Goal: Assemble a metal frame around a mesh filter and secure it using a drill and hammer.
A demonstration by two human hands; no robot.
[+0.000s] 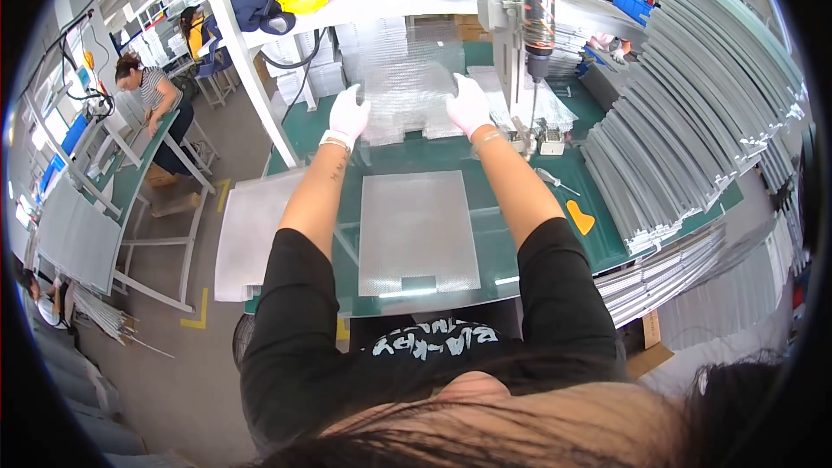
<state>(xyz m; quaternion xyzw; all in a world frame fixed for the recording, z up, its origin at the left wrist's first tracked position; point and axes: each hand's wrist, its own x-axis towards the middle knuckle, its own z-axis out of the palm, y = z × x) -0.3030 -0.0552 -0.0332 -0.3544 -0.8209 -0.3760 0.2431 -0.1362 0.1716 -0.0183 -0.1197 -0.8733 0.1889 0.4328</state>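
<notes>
My gloved left hand [349, 114] and gloved right hand [469, 107] are stretched forward over the far part of the green table [511, 234]. Between them is a silvery, see-through mesh sheet [407, 91], blurred by motion. My hands grip its left and right edges, thumbs toward the sheet; the other fingers are partly hidden. Nearer to me, a rectangular mesh panel [419, 230] lies flat between my forearms, with a small cutout at its near edge. To the right, an orange and black power screwdriver [539, 9] hangs bit-down above a small metal fixture [551, 142].
A tall stack of grey framed panels [685, 113] rises on the right. A yellow piece [580, 217] and a white-handled screwdriver [557, 180] lie beside it. Pale sheets [251, 234] overhang the table's left edge. A white post [247, 61] stands left; a co-worker [152, 91] is beyond.
</notes>
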